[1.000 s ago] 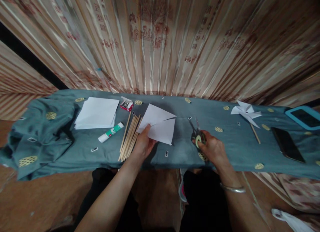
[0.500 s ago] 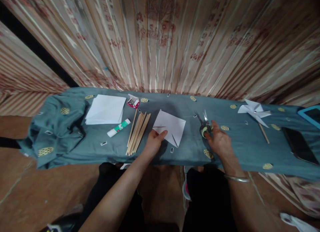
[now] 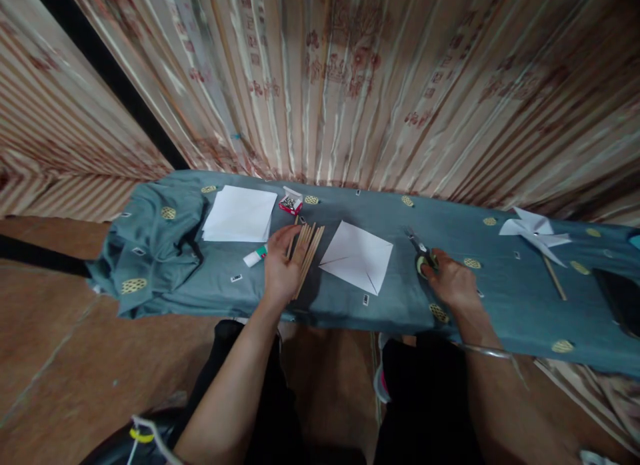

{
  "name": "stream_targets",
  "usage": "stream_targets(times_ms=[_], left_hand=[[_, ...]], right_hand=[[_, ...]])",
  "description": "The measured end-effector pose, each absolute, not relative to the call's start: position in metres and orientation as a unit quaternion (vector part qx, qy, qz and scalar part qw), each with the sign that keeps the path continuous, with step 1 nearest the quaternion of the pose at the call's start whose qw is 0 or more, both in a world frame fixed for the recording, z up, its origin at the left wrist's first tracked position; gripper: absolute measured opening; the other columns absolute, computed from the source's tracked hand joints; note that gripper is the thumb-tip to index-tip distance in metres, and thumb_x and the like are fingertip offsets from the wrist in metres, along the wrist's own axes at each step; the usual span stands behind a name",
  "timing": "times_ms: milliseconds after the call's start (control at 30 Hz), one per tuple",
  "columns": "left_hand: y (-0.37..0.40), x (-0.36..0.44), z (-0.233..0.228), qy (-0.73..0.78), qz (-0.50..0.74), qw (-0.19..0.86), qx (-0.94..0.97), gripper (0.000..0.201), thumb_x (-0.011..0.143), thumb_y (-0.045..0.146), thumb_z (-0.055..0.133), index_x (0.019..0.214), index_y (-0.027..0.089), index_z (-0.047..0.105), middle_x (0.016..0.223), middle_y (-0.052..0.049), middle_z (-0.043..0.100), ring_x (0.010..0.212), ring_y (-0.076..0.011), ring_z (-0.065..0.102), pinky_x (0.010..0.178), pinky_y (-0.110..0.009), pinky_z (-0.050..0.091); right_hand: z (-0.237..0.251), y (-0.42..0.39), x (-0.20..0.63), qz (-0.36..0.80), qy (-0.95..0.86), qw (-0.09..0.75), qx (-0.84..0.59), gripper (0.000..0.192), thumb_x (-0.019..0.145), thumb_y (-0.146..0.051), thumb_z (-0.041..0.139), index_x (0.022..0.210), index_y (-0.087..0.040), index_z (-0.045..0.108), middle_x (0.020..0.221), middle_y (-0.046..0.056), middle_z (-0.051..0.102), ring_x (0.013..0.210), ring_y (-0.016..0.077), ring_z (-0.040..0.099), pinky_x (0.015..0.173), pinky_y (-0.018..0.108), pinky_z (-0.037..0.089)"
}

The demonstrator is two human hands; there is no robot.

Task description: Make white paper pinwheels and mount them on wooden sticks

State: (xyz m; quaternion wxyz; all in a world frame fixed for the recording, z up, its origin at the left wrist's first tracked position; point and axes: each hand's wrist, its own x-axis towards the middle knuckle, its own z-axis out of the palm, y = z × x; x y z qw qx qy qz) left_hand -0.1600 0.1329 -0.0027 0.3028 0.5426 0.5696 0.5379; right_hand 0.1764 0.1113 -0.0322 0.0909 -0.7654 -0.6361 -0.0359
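Teal cloth with gold medallions covers the desk (image 3: 500,298), bunched at its left end.

- Stack of white paper (image 3: 240,213): flat, far left.
- Glue stick (image 3: 255,256): lying down, just beside the left hand.
- Small red box (image 3: 291,203): open, near the back edge.
- Left hand (image 3: 281,268): palm down, fingers loosely spread over the near ends of the wooden sticks (image 3: 307,247); touching them, no closed grip visible.
- Wooden sticks: a loose bundle, long axis running from the near edge away and slightly right, far tips toward the curtain (image 3: 350,85). Judged best practice: pinch one stick near its end so the others stay aligned.
- Cut paper square (image 3: 357,257): flat, centre, slits showing.
- Right hand (image 3: 450,285): curled around the handles of scissors (image 3: 419,246), blades pointing away and left.
- Paper pinwheel (image 3: 534,228): finished, far right.
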Motion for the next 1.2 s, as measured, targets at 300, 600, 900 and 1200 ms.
stream_targets(times_ms=[300, 600, 900, 1200], left_hand=[[0.141, -0.245, -0.031, 0.676, 0.344, 0.165, 0.631, 0.033, 0.078, 0.026, 0.060, 0.108, 0.018, 0.069, 0.110, -0.012, 0.069, 0.109, -0.0298, 0.058, 0.099, -0.042, 0.041], [0.145, -0.245, -0.036, 0.705, 0.318, 0.142, 0.617, 0.034, 0.076, 0.030, 0.060, 0.105, 0.015, 0.072, 0.099, -0.012, 0.072, 0.094, -0.0286, 0.062, 0.089, -0.040, 0.045], [0.102, -0.156, 0.000, 0.500, 0.484, 0.583, 0.421, 0.041, 0.063, 0.043, 0.079, 0.095, 0.017, 0.074, 0.077, -0.003, 0.070, 0.065, -0.0137, 0.057, 0.063, -0.025, 0.044], [0.099, -0.081, -0.007, 0.354, 0.404, 0.754, 0.378, 0.038, 0.065, 0.045, 0.080, 0.084, 0.013, 0.073, 0.060, 0.001, 0.059, 0.053, -0.0074, 0.045, 0.053, -0.021, 0.032]], right_hand=[[-0.019, 0.113, 0.165, -0.037, -0.635, 0.147, -0.758, 0.050, 0.092, -0.037, 0.042, 0.125, -0.005, 0.059, 0.113, 0.027, 0.067, 0.104, 0.0384, 0.064, 0.088, 0.052, 0.048], [-0.016, 0.117, 0.148, 0.000, -0.626, 0.227, -0.746, 0.045, 0.089, -0.035, 0.047, 0.121, -0.008, 0.063, 0.112, 0.020, 0.071, 0.101, 0.0321, 0.066, 0.091, 0.044, 0.049], [-0.013, 0.098, 0.079, 0.516, -0.467, 0.489, -0.525, 0.045, 0.072, -0.051, 0.073, 0.105, -0.021, 0.070, 0.102, 0.008, 0.074, 0.095, 0.0199, 0.067, 0.086, 0.034, 0.051], [0.001, 0.100, 0.066, 0.674, -0.395, 0.451, -0.432, 0.041, 0.067, -0.044, 0.080, 0.096, -0.017, 0.072, 0.071, 0.000, 0.068, 0.058, 0.0121, 0.060, 0.058, 0.027, 0.050]])
